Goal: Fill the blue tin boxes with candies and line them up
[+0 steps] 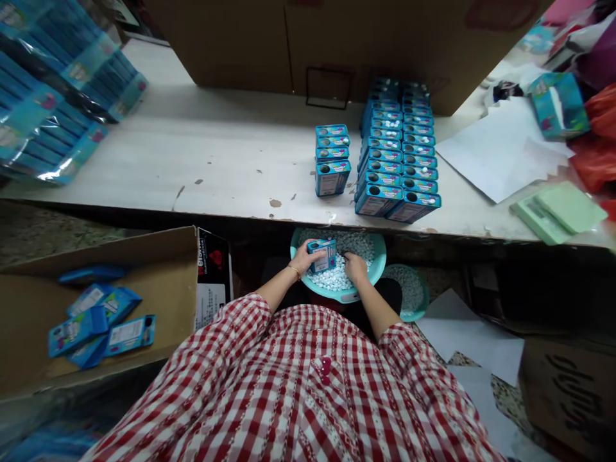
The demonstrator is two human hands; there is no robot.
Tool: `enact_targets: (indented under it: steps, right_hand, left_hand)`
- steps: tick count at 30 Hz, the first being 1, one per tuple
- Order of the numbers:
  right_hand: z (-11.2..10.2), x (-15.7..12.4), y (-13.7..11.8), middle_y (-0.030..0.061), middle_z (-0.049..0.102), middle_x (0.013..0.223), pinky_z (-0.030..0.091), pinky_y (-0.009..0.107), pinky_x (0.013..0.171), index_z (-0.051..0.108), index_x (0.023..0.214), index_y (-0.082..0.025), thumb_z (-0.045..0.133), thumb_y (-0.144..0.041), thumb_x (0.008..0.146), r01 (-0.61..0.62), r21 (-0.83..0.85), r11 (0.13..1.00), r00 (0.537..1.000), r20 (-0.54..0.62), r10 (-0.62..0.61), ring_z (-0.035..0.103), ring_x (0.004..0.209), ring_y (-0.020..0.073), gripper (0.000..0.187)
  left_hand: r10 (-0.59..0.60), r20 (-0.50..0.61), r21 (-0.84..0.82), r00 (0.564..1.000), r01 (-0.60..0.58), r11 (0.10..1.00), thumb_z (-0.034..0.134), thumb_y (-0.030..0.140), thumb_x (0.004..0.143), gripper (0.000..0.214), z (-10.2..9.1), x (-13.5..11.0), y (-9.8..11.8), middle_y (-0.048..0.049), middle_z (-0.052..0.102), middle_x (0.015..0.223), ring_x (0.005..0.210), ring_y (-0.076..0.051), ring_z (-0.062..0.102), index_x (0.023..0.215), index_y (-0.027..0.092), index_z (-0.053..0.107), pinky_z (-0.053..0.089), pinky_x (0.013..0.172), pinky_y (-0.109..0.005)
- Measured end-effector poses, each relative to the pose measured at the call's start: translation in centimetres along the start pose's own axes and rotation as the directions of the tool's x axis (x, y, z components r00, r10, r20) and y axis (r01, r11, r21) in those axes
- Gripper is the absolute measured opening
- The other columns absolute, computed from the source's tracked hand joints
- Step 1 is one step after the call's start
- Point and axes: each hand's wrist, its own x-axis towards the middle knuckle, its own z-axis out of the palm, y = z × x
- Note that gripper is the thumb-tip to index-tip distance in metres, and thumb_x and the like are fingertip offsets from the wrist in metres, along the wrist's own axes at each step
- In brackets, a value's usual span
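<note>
My left hand [301, 259] is closed round a small blue box [322, 255], held just over a turquoise basin [379, 264]. White pellets [337, 280] fill the basin, which sits low in front of my body. My right hand [355, 267] reaches into the basin beside the box, its fingers drawn together at the pellets; what they grip, if anything, is too small to make out. On the table ahead stand two columns of upright blue boxes [418, 200] and a shorter row of similar boxes [332, 177].
A large cardboard carton [240, 48] stands at the table's back. Plastic-wrapped blue packs [52, 128] lie at left, above an open carton [166, 289] with several blue boxes. White paper [495, 151] and a pale green case [558, 212] are at right. A second pellet basin [423, 295] sits lower right.
</note>
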Motion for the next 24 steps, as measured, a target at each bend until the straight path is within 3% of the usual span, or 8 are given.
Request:
enact_targets:
  steps: [7,10,14,17,20,24]
  right_hand:
    - [-1.8,0.0,3.6,0.0043,0.067,0.102,0.044,0.022,0.078,0.066,0.103,-0.019,0.041,-0.014,0.083,0.05,0.227,0.973,0.998,-0.055,-0.038,0.059,0.091,0.0152,0.032]
    - [-4.0,-0.9,4.4,0.0043,0.068,0.094,0.046,0.024,0.074,0.066,0.101,-0.018,0.041,-0.017,0.082,0.08,0.268,0.96,0.995,-0.078,-0.061,0.061,0.081,0.0146,0.031]
    - [-8.2,-2.6,3.7,0.002,0.068,0.09,0.046,0.025,0.075,0.067,0.102,-0.02,0.043,-0.021,0.081,0.178,0.278,0.944,0.983,-0.088,-0.159,0.061,0.08,0.0146,0.032]
    - [-11.4,-3.7,1.1,0.0013,0.068,0.092,0.045,0.024,0.078,0.067,0.104,-0.023,0.042,-0.019,0.081,0.224,0.142,0.964,0.975,-0.036,-0.221,0.06,0.087,0.0148,0.034]
    - [-13.8,-4.5,-2.3,0.0028,0.068,0.099,0.044,0.027,0.081,0.067,0.105,-0.028,0.043,-0.02,0.08,0.183,-0.136,0.974,0.982,0.062,-0.176,0.059,0.096,0.019,0.036]
    - [-15.4,-5.4,-6.9,0.0098,0.065,0.104,0.046,0.034,0.078,0.067,0.105,-0.026,0.043,-0.019,0.079,0.145,-0.423,0.894,0.987,0.121,-0.103,0.06,0.096,0.0253,0.036]
  left_hand:
    - [0.228,0.008,0.234,0.974,-0.223,0.946,0.073,0.033,0.059,0.051,-3.0,-1.6,3.4,-0.0015,0.061,0.091,0.084,-0.015,0.058,0.104,0.017,0.053,0.045,0.084,-0.029]
    - [0.301,0.022,0.381,0.953,-0.287,0.879,0.071,0.033,0.061,0.048,-3.6,-1.5,3.9,-0.0024,0.061,0.092,0.084,-0.015,0.058,0.103,0.016,0.054,0.045,0.083,-0.029]
    - [0.337,0.091,0.522,0.937,-0.333,0.786,0.068,0.027,0.064,0.042,-2.5,-1.3,3.7,-0.002,0.062,0.089,0.081,-0.015,0.058,0.102,0.016,0.056,0.046,0.08,-0.027]
    - [0.332,0.13,0.609,0.934,-0.34,0.716,0.066,0.021,0.064,0.041,-1.0,-1.2,3.6,-0.0011,0.063,0.091,0.083,-0.016,0.059,0.104,0.019,0.057,0.045,0.081,-0.027]
    - [0.337,0.169,0.659,0.926,-0.361,0.66,0.064,0.018,0.066,0.041,0.2,-1.3,3.7,-0.0017,0.063,0.096,0.089,-0.018,0.06,0.106,0.021,0.057,0.045,0.084,-0.029]
    - [0.328,0.223,0.699,0.918,-0.385,0.603,0.063,0.015,0.066,0.042,0.9,-1.3,3.5,-0.0037,0.063,0.102,0.095,-0.02,0.059,0.107,0.02,0.056,0.045,0.086,-0.031]
